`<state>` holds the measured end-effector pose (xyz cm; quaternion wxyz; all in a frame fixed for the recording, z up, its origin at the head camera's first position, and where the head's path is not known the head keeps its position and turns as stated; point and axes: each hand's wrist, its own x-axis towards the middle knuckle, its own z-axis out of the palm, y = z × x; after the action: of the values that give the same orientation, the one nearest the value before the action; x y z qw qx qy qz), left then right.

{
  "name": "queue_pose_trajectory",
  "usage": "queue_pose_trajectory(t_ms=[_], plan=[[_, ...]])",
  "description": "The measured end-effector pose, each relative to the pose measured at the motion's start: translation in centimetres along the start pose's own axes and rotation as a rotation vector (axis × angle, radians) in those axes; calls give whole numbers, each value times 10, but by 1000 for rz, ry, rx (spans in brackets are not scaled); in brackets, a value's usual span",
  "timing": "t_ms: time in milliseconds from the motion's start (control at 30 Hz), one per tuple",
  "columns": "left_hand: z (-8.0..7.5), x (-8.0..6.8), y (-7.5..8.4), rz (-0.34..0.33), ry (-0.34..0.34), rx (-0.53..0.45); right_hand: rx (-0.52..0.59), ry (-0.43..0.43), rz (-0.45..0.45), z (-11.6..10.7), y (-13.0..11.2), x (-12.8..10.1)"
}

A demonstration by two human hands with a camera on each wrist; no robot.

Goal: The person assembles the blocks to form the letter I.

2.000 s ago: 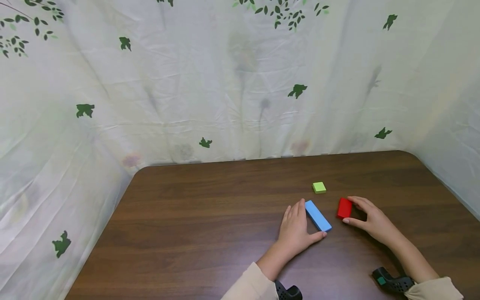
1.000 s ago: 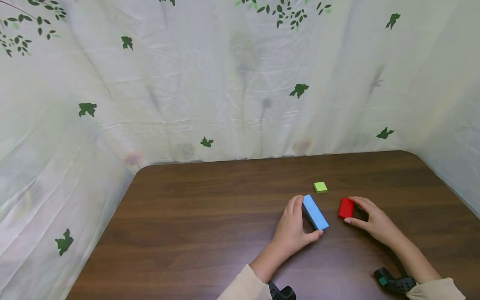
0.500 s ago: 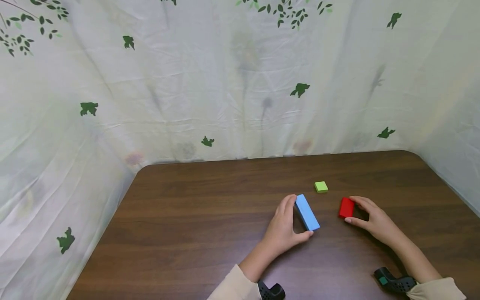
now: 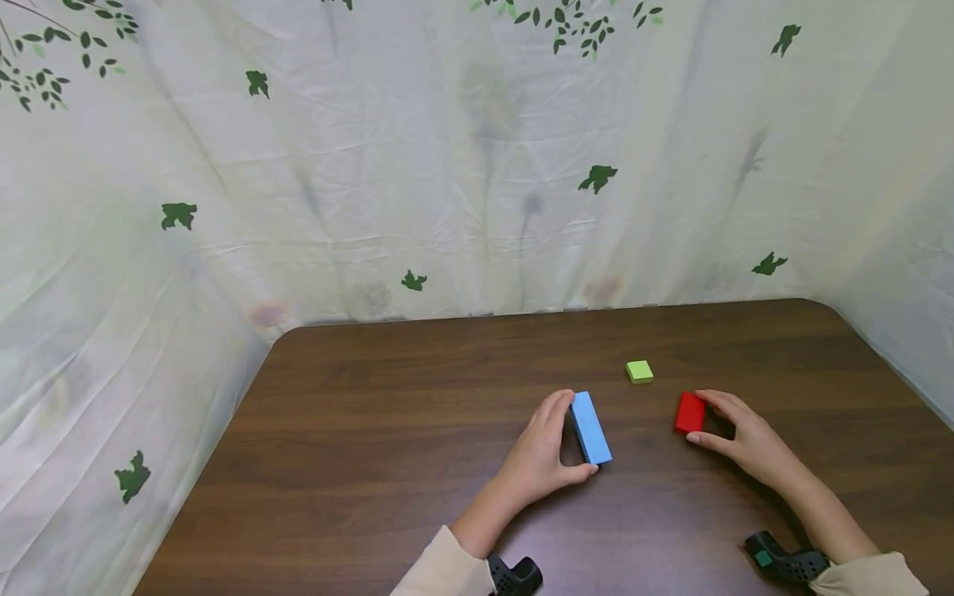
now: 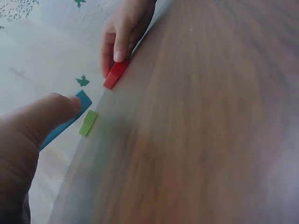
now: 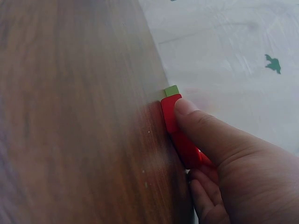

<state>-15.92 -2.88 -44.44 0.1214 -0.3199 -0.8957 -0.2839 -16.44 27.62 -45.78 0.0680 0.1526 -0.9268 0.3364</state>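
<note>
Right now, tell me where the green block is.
In the head view, the green block sits on the table, right of the picture's centre, between the blue block and the red block but farther back.

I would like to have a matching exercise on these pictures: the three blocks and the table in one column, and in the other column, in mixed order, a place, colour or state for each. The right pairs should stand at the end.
Column 1
1. Blue block
2. Table
3. Red block
4. Green block

Column 2
A. Held by the right hand
B. Touched by neither hand
C. Held by the left hand
D. Brown, with wood grain

Right pairs: 1-C, 2-D, 3-A, 4-B
</note>
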Motion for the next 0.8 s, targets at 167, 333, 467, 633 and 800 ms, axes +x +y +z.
queue_pose_trajectory(t_ms=[167,333,467,633,800], plan=[[-5,-5,-8,-11,-26,-14,9,-6,-3,0,2,0],[-10,-10,-15,-25,-54,-19,13,-8,2,-1,1,-1],[-14,-14,-18,-35,-72,-23,13,-15,6,-2,0,-1],[-18,-17,-21,-48,-107,-36,16,-17,8,-2,0,-1],[-19,-19,-26,-69,-144,-68,16,-17,10,-1,0,0]])
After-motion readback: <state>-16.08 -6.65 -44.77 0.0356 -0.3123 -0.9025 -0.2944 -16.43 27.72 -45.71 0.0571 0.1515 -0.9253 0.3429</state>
